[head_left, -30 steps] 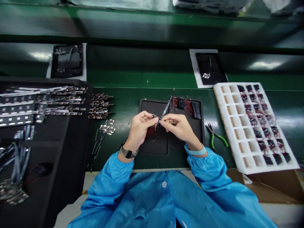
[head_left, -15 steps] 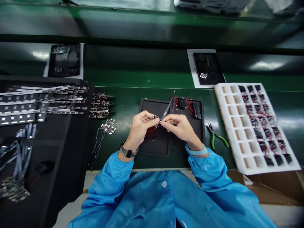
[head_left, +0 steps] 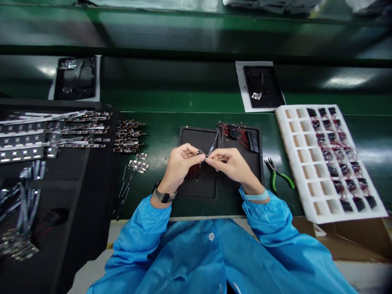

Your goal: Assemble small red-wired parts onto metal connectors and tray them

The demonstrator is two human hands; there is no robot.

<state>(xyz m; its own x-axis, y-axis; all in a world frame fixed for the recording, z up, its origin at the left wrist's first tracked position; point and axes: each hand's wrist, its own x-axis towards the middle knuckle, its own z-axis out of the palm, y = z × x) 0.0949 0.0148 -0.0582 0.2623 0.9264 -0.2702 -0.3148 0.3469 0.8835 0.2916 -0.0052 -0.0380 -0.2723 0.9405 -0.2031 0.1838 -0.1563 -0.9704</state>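
My left hand (head_left: pixel 179 165) and my right hand (head_left: pixel 230 163) meet over a black tray (head_left: pixel 202 185) on the green bench. Both pinch a small circuit part (head_left: pixel 201 154) with a thin dark ribbon strip (head_left: pixel 213 142) that rises toward the tray's far edge. Red wires (head_left: pixel 194 170) hang below my left fingers. In the tray's far right corner lies a bundle of red-wired black connectors (head_left: pixel 243 139). Blue sleeves cover both arms, and a watch sits on my left wrist.
Green-handled pliers (head_left: pixel 278 177) lie right of the tray. A white foam grid tray (head_left: pixel 329 163) with wired parts stands at the right. Strips of small boards (head_left: pixel 52 132) fill black trays at the left, loose boards (head_left: pixel 128 134) beside them. Two dark panels on white sheets (head_left: pixel 260 86) ride the belt behind.
My hands stay pinched on the small part with hardly any shift. The two dark panels on the belt behind have slid to the left.
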